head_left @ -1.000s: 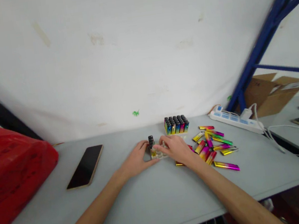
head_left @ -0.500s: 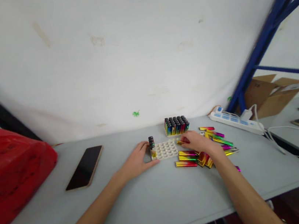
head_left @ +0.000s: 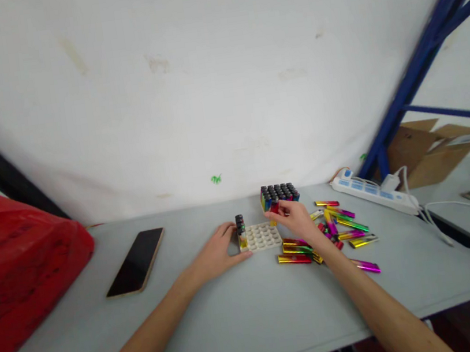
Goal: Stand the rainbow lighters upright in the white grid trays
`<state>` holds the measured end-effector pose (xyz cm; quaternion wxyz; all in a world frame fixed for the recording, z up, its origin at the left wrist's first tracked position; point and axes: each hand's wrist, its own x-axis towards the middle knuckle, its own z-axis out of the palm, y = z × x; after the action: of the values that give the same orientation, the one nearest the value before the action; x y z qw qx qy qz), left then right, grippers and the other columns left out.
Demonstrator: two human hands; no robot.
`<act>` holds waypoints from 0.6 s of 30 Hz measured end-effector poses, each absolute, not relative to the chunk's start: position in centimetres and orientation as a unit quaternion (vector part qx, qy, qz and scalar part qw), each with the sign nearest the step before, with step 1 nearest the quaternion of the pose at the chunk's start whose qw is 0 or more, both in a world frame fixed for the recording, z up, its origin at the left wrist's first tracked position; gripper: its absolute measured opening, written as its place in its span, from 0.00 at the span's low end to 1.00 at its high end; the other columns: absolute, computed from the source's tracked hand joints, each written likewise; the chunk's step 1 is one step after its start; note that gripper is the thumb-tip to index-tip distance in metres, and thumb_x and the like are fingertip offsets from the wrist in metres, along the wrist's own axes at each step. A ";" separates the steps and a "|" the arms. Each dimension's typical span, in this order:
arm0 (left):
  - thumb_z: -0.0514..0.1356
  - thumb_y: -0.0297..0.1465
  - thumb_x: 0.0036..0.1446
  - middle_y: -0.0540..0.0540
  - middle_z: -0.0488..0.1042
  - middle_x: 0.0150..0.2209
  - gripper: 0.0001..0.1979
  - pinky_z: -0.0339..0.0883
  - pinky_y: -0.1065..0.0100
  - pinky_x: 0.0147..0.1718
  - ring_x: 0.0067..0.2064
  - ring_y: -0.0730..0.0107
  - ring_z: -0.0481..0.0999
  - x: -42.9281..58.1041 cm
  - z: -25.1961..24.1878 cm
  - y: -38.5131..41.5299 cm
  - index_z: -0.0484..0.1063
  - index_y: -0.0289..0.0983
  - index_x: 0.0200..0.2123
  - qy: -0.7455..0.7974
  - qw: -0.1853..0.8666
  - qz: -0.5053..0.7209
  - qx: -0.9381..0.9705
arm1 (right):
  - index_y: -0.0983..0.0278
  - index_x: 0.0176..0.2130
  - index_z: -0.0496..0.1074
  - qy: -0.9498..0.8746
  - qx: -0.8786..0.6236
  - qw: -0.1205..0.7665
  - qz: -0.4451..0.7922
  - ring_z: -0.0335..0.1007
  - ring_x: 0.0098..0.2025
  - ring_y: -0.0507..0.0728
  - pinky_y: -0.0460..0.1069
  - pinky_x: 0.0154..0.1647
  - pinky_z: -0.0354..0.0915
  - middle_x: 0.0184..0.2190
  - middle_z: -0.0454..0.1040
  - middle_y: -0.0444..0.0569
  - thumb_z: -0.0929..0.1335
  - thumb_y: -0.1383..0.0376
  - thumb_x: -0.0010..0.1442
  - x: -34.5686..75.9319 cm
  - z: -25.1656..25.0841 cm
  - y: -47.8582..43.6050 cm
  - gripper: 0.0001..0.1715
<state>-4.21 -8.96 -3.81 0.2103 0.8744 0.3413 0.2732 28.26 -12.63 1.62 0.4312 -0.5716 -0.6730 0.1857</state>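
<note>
My left hand (head_left: 216, 252) braces the left end of a white tray with rows of holes (head_left: 264, 237), thumb along its front edge and fingers at the back. A short row of black-topped lighters (head_left: 241, 230) stands upright in the tray's left end. My right hand (head_left: 292, 216) pinches a shiny lighter (head_left: 273, 221), held roughly upright over the tray's back right corner, its yellow lower end showing. Behind it stands a tight block of upright black-topped lighters (head_left: 279, 190). Loose metallic lighters (head_left: 294, 259) in gold, red, green and purple lie to the right, partly under my right forearm.
A black-screened phone (head_left: 136, 263) lies on the grey table (head_left: 246, 320) at left, near a red plastic bag (head_left: 25, 275). At the right are a white power strip (head_left: 373, 194) with cables, a blue metal frame (head_left: 405, 82) and a cardboard box (head_left: 428, 154). A white wall rises behind.
My right hand has moved slightly left and up, turning the lighter from lying flat to roughly upright over the tray corner. My left hand stays at the tray's left end.
</note>
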 end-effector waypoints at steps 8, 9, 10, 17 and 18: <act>0.81 0.59 0.69 0.32 0.83 0.75 0.38 0.78 0.36 0.81 0.76 0.32 0.84 -4.3 -3.9 -9.0 0.82 0.44 0.71 0.339 0.210 0.279 0.873 | 0.54 0.43 0.73 -0.633 -0.494 0.455 0.387 0.67 0.25 0.58 0.52 0.28 0.70 0.27 0.73 0.39 0.67 0.25 0.78 26.1 1.0 -12.8 0.38; 0.81 0.59 0.69 0.32 0.83 0.75 0.38 0.79 0.36 0.81 0.76 0.32 0.84 -4.3 -3.9 -8.9 0.82 0.44 0.70 0.338 0.211 0.279 0.873 | 0.53 0.43 0.72 -0.626 -0.498 0.460 0.386 0.65 0.24 0.57 0.51 0.26 0.68 0.26 0.70 0.38 0.66 0.24 0.78 25.8 1.0 -12.9 0.38; 0.81 0.58 0.69 0.32 0.83 0.75 0.37 0.79 0.36 0.80 0.76 0.31 0.84 -4.3 -3.9 -8.9 0.82 0.44 0.70 0.337 0.212 0.280 0.874 | 0.53 0.42 0.72 -0.625 -0.505 0.466 0.371 0.63 0.24 0.57 0.51 0.26 0.66 0.25 0.66 0.37 0.65 0.23 0.78 25.5 1.0 -13.0 0.39; 0.81 0.59 0.70 0.33 0.83 0.74 0.37 0.79 0.36 0.80 0.76 0.32 0.84 -4.2 -3.9 -8.9 0.82 0.44 0.70 0.332 0.205 0.284 0.876 | 0.52 0.26 0.54 -0.638 -0.550 0.480 0.245 0.55 0.29 0.55 0.52 0.31 0.55 0.23 0.55 0.40 0.66 0.21 0.72 24.7 1.7 -13.6 0.47; 0.81 0.59 0.70 0.33 0.83 0.75 0.37 0.79 0.36 0.80 0.76 0.32 0.85 -4.2 -3.9 -8.9 0.82 0.44 0.70 0.331 0.204 0.285 0.876 | 0.52 0.25 0.53 -0.638 -0.555 0.476 0.241 0.53 0.29 0.55 0.52 0.31 0.53 0.22 0.54 0.40 0.66 0.23 0.72 24.7 1.7 -13.7 0.46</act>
<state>-4.23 -8.92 -3.85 0.2043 0.8759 0.3312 0.2852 24.67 -13.67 1.71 0.4764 -0.5550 -0.6379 0.2410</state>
